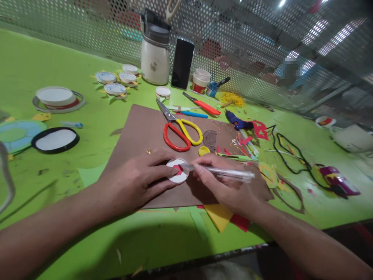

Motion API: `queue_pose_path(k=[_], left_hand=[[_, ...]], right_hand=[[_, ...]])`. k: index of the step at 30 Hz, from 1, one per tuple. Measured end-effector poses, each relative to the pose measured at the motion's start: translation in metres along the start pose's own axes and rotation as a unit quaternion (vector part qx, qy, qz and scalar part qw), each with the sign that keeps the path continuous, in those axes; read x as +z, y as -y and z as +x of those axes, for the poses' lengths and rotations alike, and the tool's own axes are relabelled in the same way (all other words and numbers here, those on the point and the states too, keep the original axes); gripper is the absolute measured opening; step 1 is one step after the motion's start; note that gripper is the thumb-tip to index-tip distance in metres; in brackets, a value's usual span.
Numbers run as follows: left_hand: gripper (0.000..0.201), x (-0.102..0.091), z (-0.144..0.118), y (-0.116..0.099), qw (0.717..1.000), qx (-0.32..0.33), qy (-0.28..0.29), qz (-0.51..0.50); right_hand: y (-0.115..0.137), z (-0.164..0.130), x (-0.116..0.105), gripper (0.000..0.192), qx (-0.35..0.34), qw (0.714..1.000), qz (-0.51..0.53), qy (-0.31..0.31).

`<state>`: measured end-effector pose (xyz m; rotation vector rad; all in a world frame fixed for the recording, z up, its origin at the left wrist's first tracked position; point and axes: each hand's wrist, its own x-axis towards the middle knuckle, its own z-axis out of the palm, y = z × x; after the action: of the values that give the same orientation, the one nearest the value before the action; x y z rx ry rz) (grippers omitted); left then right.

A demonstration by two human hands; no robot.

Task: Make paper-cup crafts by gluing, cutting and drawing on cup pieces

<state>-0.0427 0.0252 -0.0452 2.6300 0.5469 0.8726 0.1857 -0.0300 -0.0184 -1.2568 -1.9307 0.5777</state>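
While the left hand presses its fingers flat on a white disc, pinning it to the brown card on the green tabletop, the right hand holds a clear pen with its fingers closed around the barrel near the tip. The disc lies at the near middle of the card, between the two hands, just below the scissors. A red paper shape already sits on the disc's face, and the pen tip rests at that shape's right edge.

Judging by this, the disc is partly decorated: the red piece is in place, but the disc has none of the yellow points around its rim that the four discs at the far left of the tabletop carry. So the work looks somewhere in the middle, with marking or pressing going on at the red piece and the trimming apparently still to come. Whether the red piece is stuck down cannot be told.

The pen's long axis runs nearly level across the view, tip pointing left toward the disc, back end pointing right past the wrist. The disc lies flat, face up; being round, it has no long axis.

A glue gun, a red comb and paper scraps lie beyond the right hand.
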Motion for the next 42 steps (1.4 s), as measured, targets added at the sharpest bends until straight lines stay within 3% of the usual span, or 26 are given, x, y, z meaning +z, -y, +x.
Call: queue_pose_path(k=[20,31,36,42], left_hand=[[0.022,0.001,0.0,0.0,1.0,-0.009,0.0,0.0],[0.022,0.0,0.0,0.002,1.0,-0.012,0.014,-0.004],[0.022,0.001,-0.002,0.002,1.0,-0.022,0.011,-0.004],[0.023,0.001,-0.003,0.002,0.999,-0.031,0.029,0.008]], right_hand=[[0.002,0.0,-0.002,0.011,-0.017,0.999,-0.027,-0.005],[-0.007,-0.011,-0.003,0.011,0.044,0.998,0.031,-0.037],[-0.002,-0.016,-0.003,0.013,0.081,0.996,0.043,0.01],[-0.001,-0.017,0.004,0.015,0.067,0.995,0.065,0.022]])
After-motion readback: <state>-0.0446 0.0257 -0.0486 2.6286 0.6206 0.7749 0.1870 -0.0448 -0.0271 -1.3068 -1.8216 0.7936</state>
